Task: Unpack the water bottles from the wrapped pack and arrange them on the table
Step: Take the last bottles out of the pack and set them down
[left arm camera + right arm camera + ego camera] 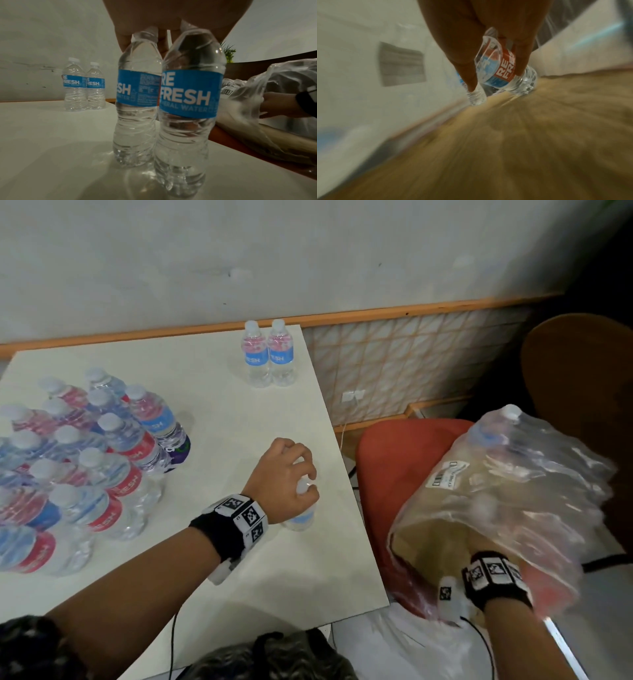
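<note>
The worktop (212, 412) carries everything unpacked. The wrapped pack (513, 501) lies just off its right edge on a red chair (376, 446). A large bottle cluster (85, 460) stands at the worktop's left, and a pair of bottles (269, 354) at its far edge. Near the right edge, the left hand (284, 470) grips two upright bottles (171, 102) by their necks. The right hand (488, 44), inside the pack, curls round a tilted bottle (501, 69), base pointing away; it is nearer the remaining stock.

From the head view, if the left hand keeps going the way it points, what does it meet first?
Likely the pair of clear blue-labelled water bottles at the white table's far edge. The left hand points roughly there; depth is uncertain.
</note>
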